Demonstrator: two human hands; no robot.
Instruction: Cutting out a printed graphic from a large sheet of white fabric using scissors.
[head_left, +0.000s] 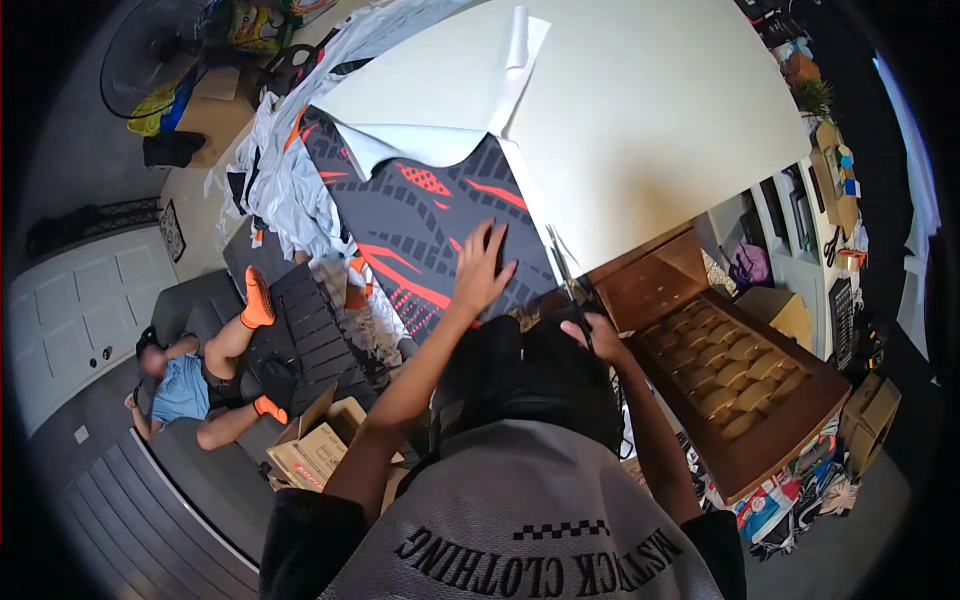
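My left hand (483, 262) lies with fingers apart on the dark grey printed sheet (400, 255), which has red and black patterns, near the front of the table. My right hand (592, 337) grips large dark-handled scissors (560, 258), whose blades reach up along the white strip at the sheet's right edge. A white sheet (400, 105) lies over the far part of the printed sheet, its near edge curled back. A narrow curled white strip (517, 45) lies at the top. The white tabletop or covering (680, 110) extends to the right.
White scraps (285, 190) heap at the table's left. A person (180, 385) in orange socks lies on a grey sofa at lower left, beside cardboard boxes (310, 450). A fan (145, 55) stands upper left. A wooden woven-seat bench (730, 370) and cluttered shelves (800, 220) are at right.
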